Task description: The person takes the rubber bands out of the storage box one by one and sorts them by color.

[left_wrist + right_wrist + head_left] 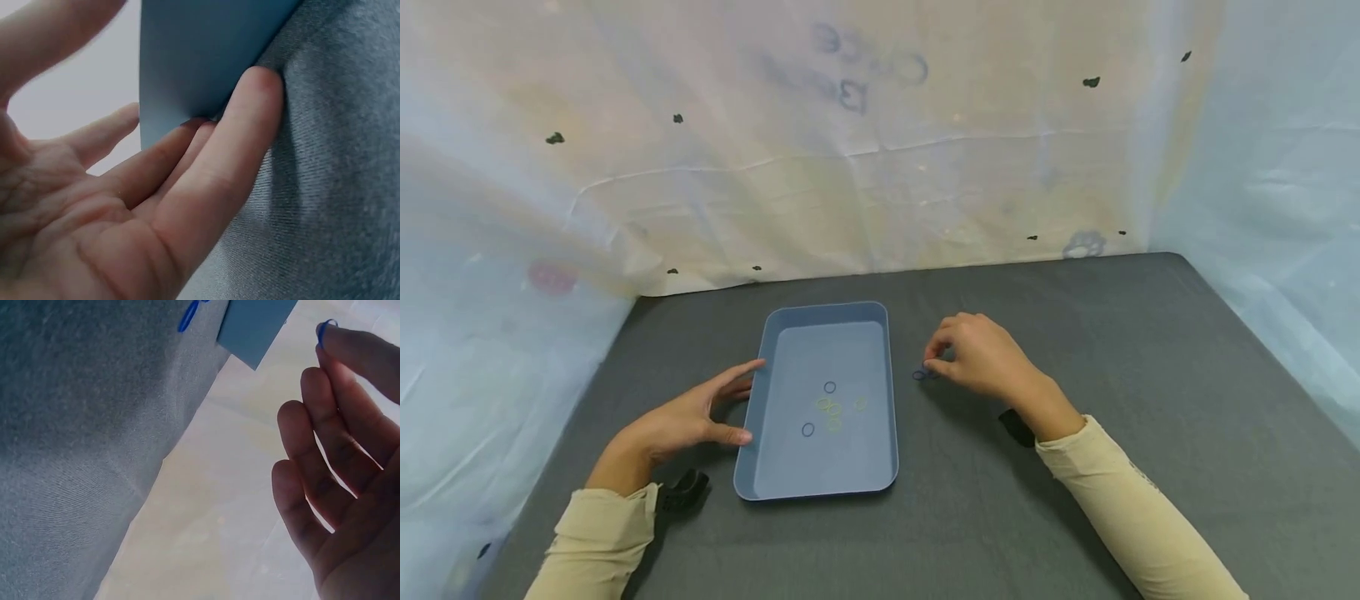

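Note:
My right hand (981, 354) is over the cloth to the right of a blue-grey tray (891, 400). Its thumb and index finger pinch a small blue rubber band (322, 332), while the other fingers are loosely bent. Below that hand, another blue rubber band (918, 376) lies on the cloth. Against the tray's left wall rests my left hand (681, 421), thumb and fingers spread and fairly straight, fingertips touching the outside. Inside the tray are two dark blue bands, one farther back (830, 387) and one nearer (808, 430), beside several pale yellow-green bands (833, 410).
Dark grey cloth (1075, 333) covers the table under the tray. A pale, marked sheet (880, 200) hangs behind the far edge, and bluish sheeting (1277, 250) stands at the right side.

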Demonstrator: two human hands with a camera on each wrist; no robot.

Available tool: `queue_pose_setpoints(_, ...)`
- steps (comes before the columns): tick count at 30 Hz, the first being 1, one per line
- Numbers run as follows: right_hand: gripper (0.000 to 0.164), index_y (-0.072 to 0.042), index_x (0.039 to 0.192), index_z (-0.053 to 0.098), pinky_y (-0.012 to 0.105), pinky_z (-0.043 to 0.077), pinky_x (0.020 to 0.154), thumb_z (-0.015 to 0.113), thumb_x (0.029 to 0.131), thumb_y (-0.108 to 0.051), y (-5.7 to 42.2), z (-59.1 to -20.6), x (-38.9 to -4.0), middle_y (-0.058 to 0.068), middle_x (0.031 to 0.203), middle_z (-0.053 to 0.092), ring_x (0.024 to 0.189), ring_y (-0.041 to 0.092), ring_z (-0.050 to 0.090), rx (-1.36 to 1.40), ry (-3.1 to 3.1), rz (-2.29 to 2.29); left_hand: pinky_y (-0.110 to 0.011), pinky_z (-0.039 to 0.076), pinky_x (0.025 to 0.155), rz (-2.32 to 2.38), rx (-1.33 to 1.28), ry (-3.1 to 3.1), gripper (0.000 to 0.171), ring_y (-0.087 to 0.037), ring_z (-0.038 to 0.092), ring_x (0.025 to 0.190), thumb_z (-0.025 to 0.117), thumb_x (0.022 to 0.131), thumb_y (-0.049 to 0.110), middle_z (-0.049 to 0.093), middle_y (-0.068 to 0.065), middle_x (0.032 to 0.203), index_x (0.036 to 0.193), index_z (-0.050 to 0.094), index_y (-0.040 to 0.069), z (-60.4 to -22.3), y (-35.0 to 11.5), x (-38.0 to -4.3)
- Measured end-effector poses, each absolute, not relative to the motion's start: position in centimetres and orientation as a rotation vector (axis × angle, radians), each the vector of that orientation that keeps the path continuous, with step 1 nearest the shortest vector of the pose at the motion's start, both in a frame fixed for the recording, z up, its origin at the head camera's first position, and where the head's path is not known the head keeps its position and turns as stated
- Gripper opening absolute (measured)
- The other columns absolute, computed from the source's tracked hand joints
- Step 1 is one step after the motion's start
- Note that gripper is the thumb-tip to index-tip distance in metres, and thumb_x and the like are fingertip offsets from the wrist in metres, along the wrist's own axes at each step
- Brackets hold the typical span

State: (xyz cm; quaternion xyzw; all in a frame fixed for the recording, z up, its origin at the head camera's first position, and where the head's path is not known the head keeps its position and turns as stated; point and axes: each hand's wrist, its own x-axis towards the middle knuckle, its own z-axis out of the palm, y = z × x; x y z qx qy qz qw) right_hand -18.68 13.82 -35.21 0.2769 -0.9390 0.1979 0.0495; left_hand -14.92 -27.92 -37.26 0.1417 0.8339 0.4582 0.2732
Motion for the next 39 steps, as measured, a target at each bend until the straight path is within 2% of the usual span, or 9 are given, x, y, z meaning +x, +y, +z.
queue_pose_setpoints(5, 0.003, -0.022, 0.084, 0.077, 0.045, 0.049, 0.087, 0.079, 0.086, -0.023, 14.0, -35.4, -18.7, -0.006, 0.09, 0.069, 0.087, 0.022, 0.064, 0.852, -2.864, 0.619, -0.055, 0.043, 0.104, 1.226, 0.404, 2.217, 0.105, -0.048, 0.011, 0.151, 0.08, 0.085, 0.021, 0.009, -0.02, 0.166, 0.162, 0.008, 0.024, -37.0, -28.0, -14.7)
queue_pose_setpoints(9, 0.002, -0.02, 0.089, 0.079, 0.045, 0.05, 0.086, 0.078, 0.087, -0.022, 14.2, -35.4, -18.8, -0.005, 0.093, 0.07, 0.09, 0.023, 0.065, 0.854, -2.865, 0.601, -0.054, 0.045, 0.103, 1.226, 0.433, 2.221, 0.106, -0.05, 0.01, 0.15, 0.08, 0.085, 0.02, 0.007, -0.022, 0.166, 0.162, 0.007, 0.02, -36.8, -27.8, -14.8)
queue_pose_setpoints(15, 0.003, -0.02, 0.09, 0.079, 0.042, 0.05, 0.081, 0.076, 0.089, -0.022, 14.8, -35.2, -19.2, -0.004, 0.095, 0.07, 0.092, 0.024, 0.065, 0.832, -2.882, 0.577, -0.058, 0.042, 0.104, 1.211, 0.457, 2.253, 0.108, -0.051, 0.012, 0.15, 0.081, 0.083, 0.021, 0.01, -0.023, 0.165, 0.162, 0.008, 0.018, -37.0, -27.7, -15.1)
queue_pose_setpoints(29, 0.004, -0.02, 0.085, 0.077, 0.042, 0.051, 0.082, 0.076, 0.089, -0.022, 15.4, -35.5, -19.8, -0.006, 0.091, 0.07, 0.084, 0.017, 0.062, 0.838, -2.927, 0.522, -0.064, 0.034, 0.108, 1.207, 0.436, 2.277, 0.108, -0.051, 0.014, 0.149, 0.083, 0.082, 0.021, 0.013, -0.023, 0.165, 0.162, 0.01, 0.021, -37.2, -27.9, -14.9)
queue_pose_setpoints(39, 0.004, -0.019, 0.083, 0.076, 0.038, 0.05, 0.073, 0.078, 0.087, -0.02, 15.9, -36.1, -19.8, -0.005, 0.088, 0.069, 0.074, 0.011, 0.058, 0.852, -2.909, 0.508, -0.069, 0.032, 0.106, 1.213, 0.442, 2.283, 0.106, -0.053, 0.014, 0.149, 0.081, 0.083, 0.021, 0.011, -0.023, 0.165, 0.162, 0.01, 0.019, -37.1, -27.7, -14.8)
